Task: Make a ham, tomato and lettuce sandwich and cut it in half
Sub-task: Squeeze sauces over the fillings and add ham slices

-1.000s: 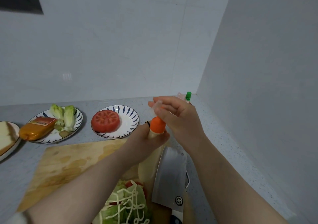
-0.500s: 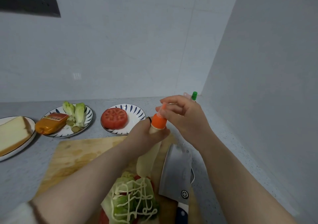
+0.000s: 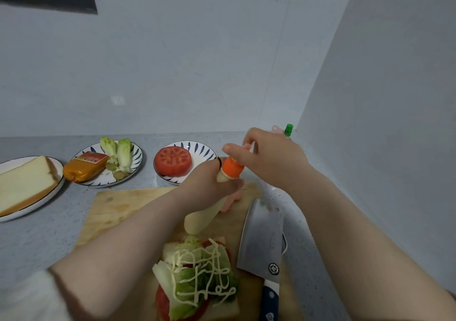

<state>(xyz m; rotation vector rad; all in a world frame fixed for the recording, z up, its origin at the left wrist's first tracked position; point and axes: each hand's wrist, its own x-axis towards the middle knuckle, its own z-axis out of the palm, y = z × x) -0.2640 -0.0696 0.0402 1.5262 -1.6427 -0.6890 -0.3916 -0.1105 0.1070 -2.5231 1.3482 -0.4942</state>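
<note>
Bread slice (image 3: 24, 185) far left. Open sandwich (image 3: 197, 276), sauce-striped, on board (image 3: 118, 207), near edge. Left hand (image 3: 204, 185) grips sauce bottle (image 3: 202, 218), tilted above it. Right hand (image 3: 269, 157) pinches small cap at bottle's orange nozzle. Cleaver (image 3: 264, 236) flat, right of sandwich.

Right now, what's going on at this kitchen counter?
The left hand grips a pale squeeze bottle near its orange nozzle, and the right hand pinches a small clear cap at the tip. On the cutting board lies an open sandwich of lettuce and tomato already striped with white sauce. A cleaver lies beside it; a bread slice sits on a plate at the left.
</note>
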